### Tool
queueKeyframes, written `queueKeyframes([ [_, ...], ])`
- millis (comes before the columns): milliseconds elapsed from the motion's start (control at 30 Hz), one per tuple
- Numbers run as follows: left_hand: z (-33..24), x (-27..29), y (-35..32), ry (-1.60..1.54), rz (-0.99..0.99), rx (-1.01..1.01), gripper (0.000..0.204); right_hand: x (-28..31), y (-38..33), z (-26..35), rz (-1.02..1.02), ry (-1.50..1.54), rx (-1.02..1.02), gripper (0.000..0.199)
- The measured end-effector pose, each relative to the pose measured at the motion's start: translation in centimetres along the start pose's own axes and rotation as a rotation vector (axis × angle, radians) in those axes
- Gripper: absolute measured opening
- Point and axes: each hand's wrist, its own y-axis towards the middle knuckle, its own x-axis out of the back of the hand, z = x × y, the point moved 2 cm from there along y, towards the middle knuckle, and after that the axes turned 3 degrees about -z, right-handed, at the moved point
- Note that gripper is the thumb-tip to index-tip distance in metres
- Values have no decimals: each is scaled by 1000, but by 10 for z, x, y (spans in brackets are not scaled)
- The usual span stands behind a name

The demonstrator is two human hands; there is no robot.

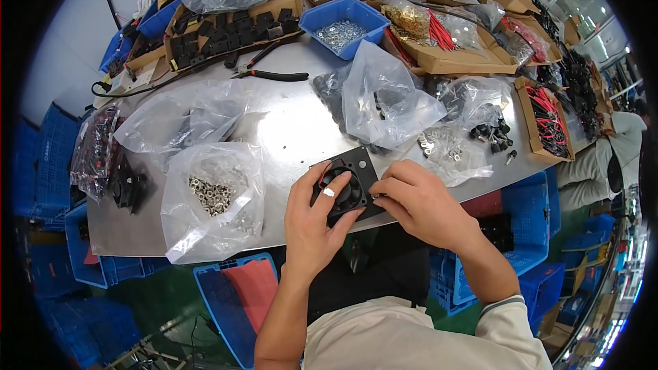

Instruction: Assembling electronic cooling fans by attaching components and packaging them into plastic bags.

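Note:
A small round black fan point(352, 196) with red and dark wires sits against a flat black plate point(359, 156) at the near edge of the metal table. My left hand point(310, 225) grips the fan, its fingers over the top and the thumb along the near side; a white wrap circles one finger. At the plate's right side, my right hand point(423, 204) is closed in a pinch. Whatever is between those fingertips is too small and covered to name. Left of the hands lies a clear bag of small metal nuts point(211, 195).
Cutting pliers point(274, 75) lie behind the hands. A blue bin of metal hardware point(343, 33) and a cardboard tray of black parts point(236, 33) stand at the back. To the right are black knobs point(495, 136) and a box of red and black wires point(548, 120). Another person point(596, 164) is far right.

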Motion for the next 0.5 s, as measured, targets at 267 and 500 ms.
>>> queueKeyframes([
  [267, 0, 0, 0, -3, 2, 4, 53, -2, -1, 2, -41, -69, -7, 18],
  [500, 1, 0, -1, -1, 2, 7, 53, -2, -5, 1, -20, 79, -116, 19],
])
